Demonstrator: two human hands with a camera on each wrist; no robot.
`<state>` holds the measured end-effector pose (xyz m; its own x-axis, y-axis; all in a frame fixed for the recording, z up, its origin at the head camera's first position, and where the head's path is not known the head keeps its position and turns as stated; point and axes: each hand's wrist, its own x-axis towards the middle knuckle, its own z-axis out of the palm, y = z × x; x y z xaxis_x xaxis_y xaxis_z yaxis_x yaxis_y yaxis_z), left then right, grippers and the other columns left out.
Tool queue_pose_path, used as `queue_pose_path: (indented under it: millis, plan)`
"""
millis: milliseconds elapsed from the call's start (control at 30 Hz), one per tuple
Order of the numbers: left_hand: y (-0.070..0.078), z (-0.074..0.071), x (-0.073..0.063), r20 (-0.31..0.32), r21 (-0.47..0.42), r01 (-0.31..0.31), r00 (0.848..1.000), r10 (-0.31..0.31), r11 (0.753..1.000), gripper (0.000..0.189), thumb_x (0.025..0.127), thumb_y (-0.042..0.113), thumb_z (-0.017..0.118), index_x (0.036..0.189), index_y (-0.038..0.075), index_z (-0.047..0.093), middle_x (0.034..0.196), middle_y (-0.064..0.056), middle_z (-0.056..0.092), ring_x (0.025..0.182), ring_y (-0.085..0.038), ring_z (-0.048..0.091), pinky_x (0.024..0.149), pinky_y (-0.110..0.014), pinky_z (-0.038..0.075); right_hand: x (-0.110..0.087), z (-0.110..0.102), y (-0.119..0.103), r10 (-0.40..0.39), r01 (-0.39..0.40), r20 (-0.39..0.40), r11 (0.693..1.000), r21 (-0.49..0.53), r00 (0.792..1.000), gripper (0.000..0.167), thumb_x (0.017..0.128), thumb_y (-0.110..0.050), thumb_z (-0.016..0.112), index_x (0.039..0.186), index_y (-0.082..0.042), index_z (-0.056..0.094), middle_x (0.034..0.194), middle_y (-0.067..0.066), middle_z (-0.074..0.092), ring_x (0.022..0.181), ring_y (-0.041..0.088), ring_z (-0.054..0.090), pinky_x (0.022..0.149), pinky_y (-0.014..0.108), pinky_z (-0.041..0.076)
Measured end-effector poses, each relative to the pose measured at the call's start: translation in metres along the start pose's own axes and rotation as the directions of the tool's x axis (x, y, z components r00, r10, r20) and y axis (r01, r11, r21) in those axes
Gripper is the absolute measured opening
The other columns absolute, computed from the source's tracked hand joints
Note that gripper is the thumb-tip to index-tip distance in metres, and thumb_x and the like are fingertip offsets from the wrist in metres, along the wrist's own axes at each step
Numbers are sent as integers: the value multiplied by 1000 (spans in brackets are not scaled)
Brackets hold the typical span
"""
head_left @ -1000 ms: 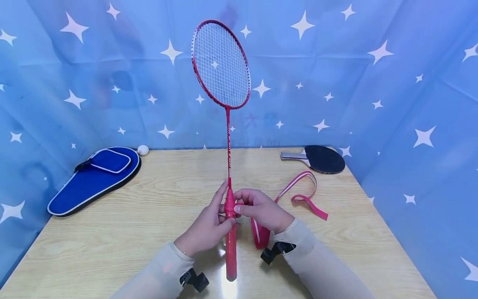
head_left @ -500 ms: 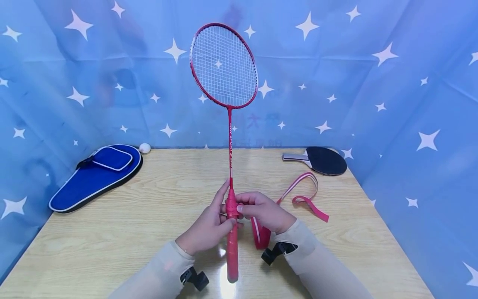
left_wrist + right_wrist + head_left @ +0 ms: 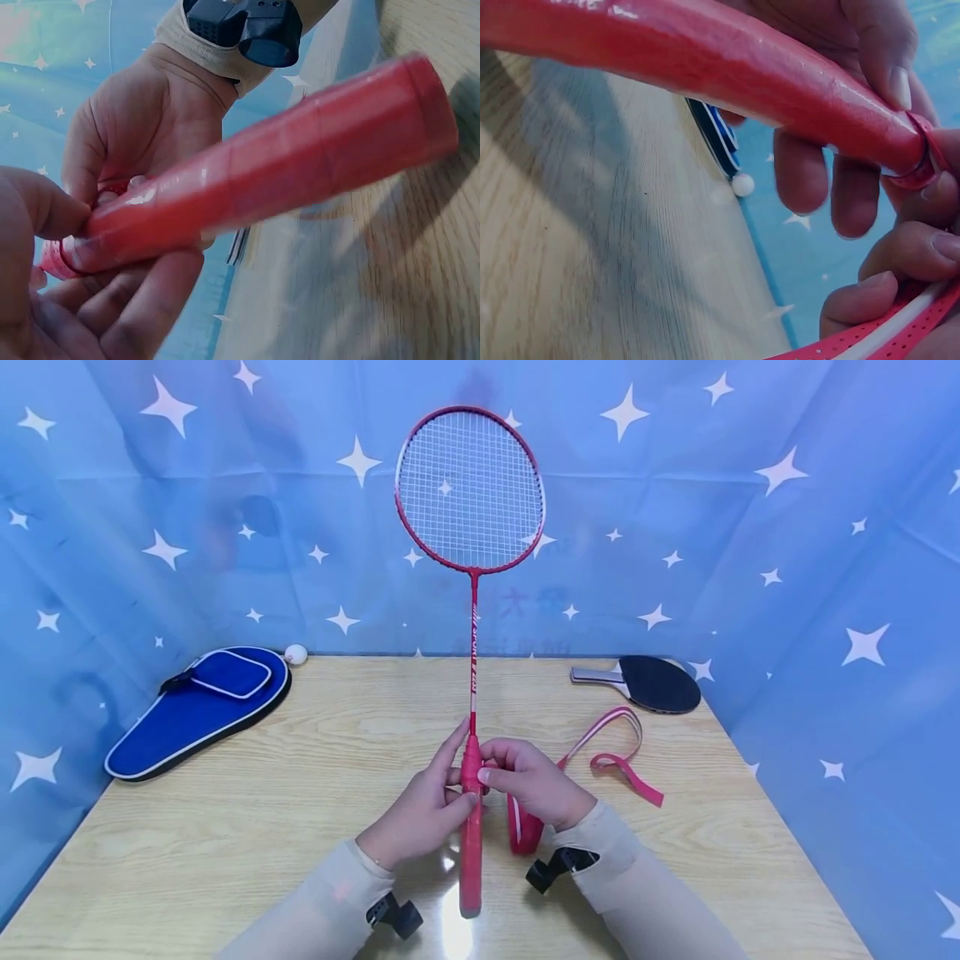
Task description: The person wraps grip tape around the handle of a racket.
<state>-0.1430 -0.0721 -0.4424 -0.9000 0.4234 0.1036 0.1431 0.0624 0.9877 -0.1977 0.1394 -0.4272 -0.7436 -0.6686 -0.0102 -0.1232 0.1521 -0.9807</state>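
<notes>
A red badminton racket [image 3: 474, 647] stands upright over the table, strings facing me. My left hand [image 3: 420, 817] holds its handle [image 3: 471, 852] near the top, thumb in front and fingers behind. At the cone above the handle, my right hand [image 3: 538, 783] pinches a red perforated grip tape [image 3: 891, 330] with a white backing strip. The tape wraps round the handle's upper end in the right wrist view. Its loose tail [image 3: 636, 777] curls on the table to the right. Glossy red covering shows along the handle [image 3: 285, 161] in the left wrist view.
A blue paddle case [image 3: 198, 714] lies at the table's left, with a white ball [image 3: 296, 654] by its far end. A black table tennis paddle [image 3: 660, 683] lies at the back right. Behind hangs a blue star-patterned curtain [image 3: 330, 527].
The racket has turned about its shaft, so its head shows rounder and faces me more squarely. Both hands stay at the top of the handle. The whole scene has shifted slightly rightward.
</notes>
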Motion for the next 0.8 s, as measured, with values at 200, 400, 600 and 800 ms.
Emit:
queue_pose_path:
  millis: [200, 400, 600, 800]
  plan:
    - [2, 3, -1, -48, 137, 21, 999, -14, 990, 96, 99, 3, 60, 167, 48, 11, 109, -15, 69, 68, -20, 72, 70, -31, 64, 0, 0, -1, 21, -21, -32, 1000, -8, 999, 22, 103, -13, 66, 123, -5, 68, 107, 13, 71, 106, 31, 66, 103, 50, 52]
    - [4, 5, -2, -59, 169, 39, 998, -30, 985, 103, 96, 4, 71, 168, 45, 9, 104, -9, 65, 78, -19, 72, 74, -29, 64, -1, 1, -2, 28, -29, -56, 999, -13, 998, 24, 103, -13, 66, 126, -5, 68, 113, 13, 71, 110, 31, 65, 102, 44, 51]
    - [5, 5, -1, -59, 129, 29, 998, -22, 991, 106, 96, 1, 70, 168, 43, 5, 114, -10, 71, 80, -19, 74, 74, -31, 65, -1, 2, -4, 36, -36, -56, 999, -1, 998, 29, 104, -17, 66, 131, -7, 67, 117, 12, 70, 113, 30, 64, 104, 45, 51]
    - [7, 4, -1, -63, 94, 27, 998, -21, 995, 105, 94, 0, 70, 168, 40, 7, 124, -11, 72, 81, -21, 75, 76, -31, 65, -1, -2, -4, 46, -46, -36, 999, 4, 998, 30, 105, -16, 65, 133, -6, 67, 116, 12, 70, 111, 29, 65, 109, 56, 50]
